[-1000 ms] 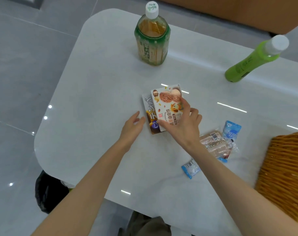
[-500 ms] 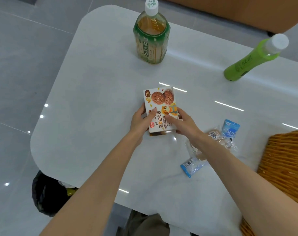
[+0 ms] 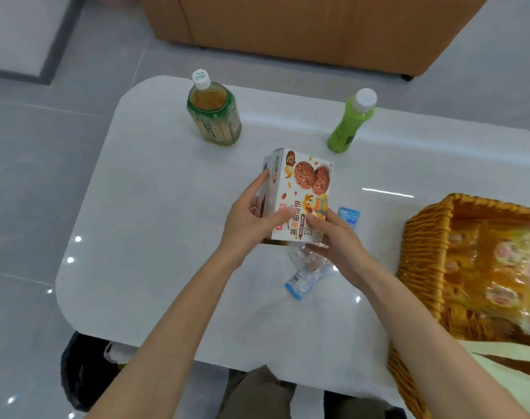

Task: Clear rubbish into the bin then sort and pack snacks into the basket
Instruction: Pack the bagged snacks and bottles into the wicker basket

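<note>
Both hands hold the cookie box (image 3: 303, 189) up over the middle of the white table (image 3: 167, 237). The left hand (image 3: 251, 219) grips its left side, with the thumb across the front. The right hand (image 3: 336, 243) grips the bottom right corner, fingers curled under it. A second box may be pressed behind the first, but I cannot tell.

Just under the box lie some clear wrapped snacks (image 3: 310, 261) and a blue packet (image 3: 303, 282). Another blue packet (image 3: 348, 217) peeks out beside the right hand.

The woven basket (image 3: 424, 213) sits at the right side of the table, near the front edge, with a yellow snack bag (image 3: 499, 267) inside. There is bare table between the box and the basket.

The tea bottle (image 3: 213, 116) and the green bottle (image 3: 351, 122) stand near the far edge, well apart. The left half of the table is bare. A black bin bag (image 3: 82, 370) sits on the floor under the near left corner.
</note>
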`<action>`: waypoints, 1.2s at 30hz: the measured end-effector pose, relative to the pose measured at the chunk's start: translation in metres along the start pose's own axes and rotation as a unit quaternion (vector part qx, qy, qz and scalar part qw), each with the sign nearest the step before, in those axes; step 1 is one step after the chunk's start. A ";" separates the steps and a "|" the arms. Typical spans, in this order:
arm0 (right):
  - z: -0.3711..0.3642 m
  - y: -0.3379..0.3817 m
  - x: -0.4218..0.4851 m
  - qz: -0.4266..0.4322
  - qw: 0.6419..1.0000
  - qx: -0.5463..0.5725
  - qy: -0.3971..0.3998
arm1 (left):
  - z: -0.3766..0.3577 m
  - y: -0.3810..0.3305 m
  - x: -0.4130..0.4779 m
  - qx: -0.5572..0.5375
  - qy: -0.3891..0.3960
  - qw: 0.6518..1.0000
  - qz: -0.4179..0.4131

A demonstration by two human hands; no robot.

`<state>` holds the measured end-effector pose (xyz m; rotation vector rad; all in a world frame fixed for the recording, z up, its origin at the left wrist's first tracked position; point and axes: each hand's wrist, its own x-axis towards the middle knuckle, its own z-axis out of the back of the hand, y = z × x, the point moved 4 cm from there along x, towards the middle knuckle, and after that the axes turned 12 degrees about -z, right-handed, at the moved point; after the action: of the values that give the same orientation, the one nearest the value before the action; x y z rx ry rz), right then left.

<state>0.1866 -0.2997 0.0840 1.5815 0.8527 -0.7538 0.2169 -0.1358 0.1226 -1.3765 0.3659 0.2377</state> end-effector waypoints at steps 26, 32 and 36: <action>0.331 -0.058 -0.140 0.020 0.913 -0.220 -0.344 | -0.320 -0.052 -0.096 0.145 0.021 0.987 -0.060; 0.335 -0.050 -0.121 0.010 0.880 -0.344 -0.329 | -0.339 -0.035 -0.086 0.293 0.006 0.953 -0.074; 0.338 -0.046 -0.114 0.029 0.869 -0.340 -0.359 | -0.342 -0.028 -0.077 0.337 -0.009 0.939 -0.071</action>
<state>0.0786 -0.6425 0.1000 0.6058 0.4252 -0.7982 0.1180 -0.4728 0.1269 -0.7164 0.2927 -0.0037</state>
